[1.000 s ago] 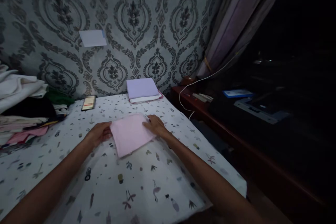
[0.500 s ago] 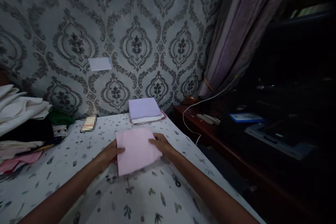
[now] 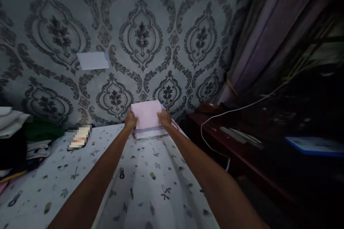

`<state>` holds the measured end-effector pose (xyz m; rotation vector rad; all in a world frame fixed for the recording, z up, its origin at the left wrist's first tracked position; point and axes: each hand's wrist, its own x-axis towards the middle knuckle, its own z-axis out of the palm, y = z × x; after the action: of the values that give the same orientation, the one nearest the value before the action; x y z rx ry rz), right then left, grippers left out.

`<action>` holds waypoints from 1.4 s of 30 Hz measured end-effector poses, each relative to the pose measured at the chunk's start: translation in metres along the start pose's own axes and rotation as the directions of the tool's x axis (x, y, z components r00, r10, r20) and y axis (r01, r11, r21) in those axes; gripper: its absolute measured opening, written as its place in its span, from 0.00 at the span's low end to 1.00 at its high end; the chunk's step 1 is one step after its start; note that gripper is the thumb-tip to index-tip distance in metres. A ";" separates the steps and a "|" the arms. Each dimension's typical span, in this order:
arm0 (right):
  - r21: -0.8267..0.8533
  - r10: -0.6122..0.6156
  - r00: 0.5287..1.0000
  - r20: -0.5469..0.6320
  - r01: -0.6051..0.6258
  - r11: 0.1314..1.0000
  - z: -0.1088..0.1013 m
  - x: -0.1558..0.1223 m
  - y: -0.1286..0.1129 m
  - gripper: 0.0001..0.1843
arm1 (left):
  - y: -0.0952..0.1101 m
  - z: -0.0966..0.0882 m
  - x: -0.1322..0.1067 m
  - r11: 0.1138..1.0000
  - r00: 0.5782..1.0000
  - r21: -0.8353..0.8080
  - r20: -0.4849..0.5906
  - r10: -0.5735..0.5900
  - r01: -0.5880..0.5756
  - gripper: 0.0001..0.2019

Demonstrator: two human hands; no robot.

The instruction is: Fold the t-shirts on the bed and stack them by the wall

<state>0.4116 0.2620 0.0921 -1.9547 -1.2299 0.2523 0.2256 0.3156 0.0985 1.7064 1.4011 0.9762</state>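
Observation:
A folded pink cloth (image 3: 147,113) lies on top of a small stack of folded cloths (image 3: 150,133) at the far edge of the bed, against the patterned wall. My left hand (image 3: 130,120) grips the pink cloth's left edge. My right hand (image 3: 164,118) grips its right edge. Both arms are stretched far forward over the white patterned bedsheet (image 3: 150,186).
A pile of folded clothes (image 3: 16,136) sits at the left edge. A small flat packet (image 3: 79,138) lies near the wall. A dark wooden bench (image 3: 236,157) with a white cable (image 3: 215,121), flat items and a blue-edged object (image 3: 314,145) runs along the right, under a curtain (image 3: 268,35).
Both hands carried the pink cloth from the middle of the bed forward to the far stack, covering the lilac cloth that was on top. The view moved closer to the wall.

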 end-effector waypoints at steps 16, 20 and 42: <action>-0.080 -0.116 0.991 -0.071 0.110 0.991 0.014 -0.002 -0.016 0.26 | -0.001 0.010 -0.022 0.975 0.983 0.221 -0.175 0.050 -0.010 0.30; -0.130 -0.159 0.977 -0.143 0.141 0.981 0.015 -0.013 -0.017 0.25 | -0.002 0.011 -0.027 0.960 0.970 0.277 -0.220 0.101 -0.037 0.28; -0.289 -0.328 0.944 0.033 0.323 0.901 0.063 0.013 -0.007 0.29 | -0.049 -0.035 -0.093 0.735 0.804 0.465 0.566 0.183 -0.494 0.34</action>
<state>0.3794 0.3065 0.0580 -1.9439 -1.6329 -0.1255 0.1613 0.2335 0.0611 2.5472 1.1055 0.2040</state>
